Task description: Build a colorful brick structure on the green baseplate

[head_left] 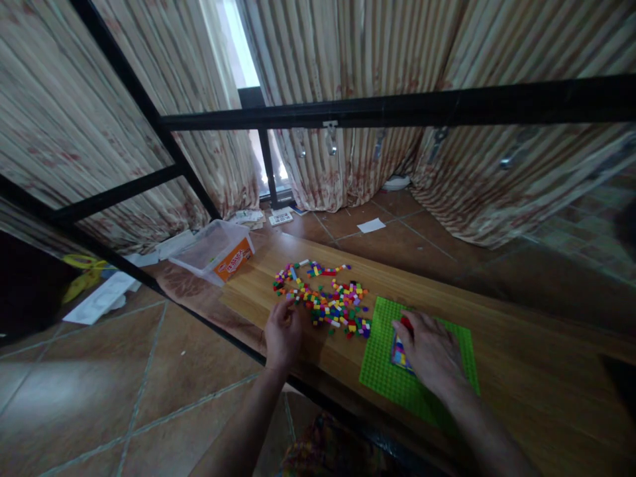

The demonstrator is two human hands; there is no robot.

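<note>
On the bench, a spread of small coloured toy bricks [335,305] lies just beyond my left hand [283,334]. That hand is closed, its fingers curled together at the near edge of the bricks; whatever is in them is too small to make out. My right hand [431,350] is over the green studded baseplate [380,361], with a red brick [407,323] between thumb and fingers. Beneath it, a low multicoloured block of bricks [399,354] sits on the baseplate, partly covered by the hand.
A clear plastic box [211,248] with an orange label stands at the far left end of the wooden bench [536,371]. A black metal frame [368,109] crosses in front of striped curtains [338,59]. Papers [371,225] lie on the tiled floor.
</note>
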